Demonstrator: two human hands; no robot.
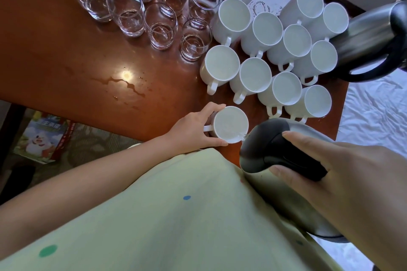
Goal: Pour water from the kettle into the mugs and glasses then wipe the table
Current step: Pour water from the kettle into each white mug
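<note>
Right hand (343, 174) curls around the black handle of the kettle (273, 154) and tips it, with the spout toward 10 o'clock — the long axis of the kettle runs from 4 o'clock to 10 o'clock. A thin stream falls into the near mug (230, 125), which stands at the near edge of the bench (55, 50). Left hand (193, 128) holds this mug from 9 o'clock, fingers bent around its wall. Other mugs (255, 75) group at 12 o'clock, the glasses (160, 26) at 11 o'clock — a puddle (123, 82) lies near them, waiting for wiping. A second kettle (372, 37) stands at 2 o'clock.
</note>
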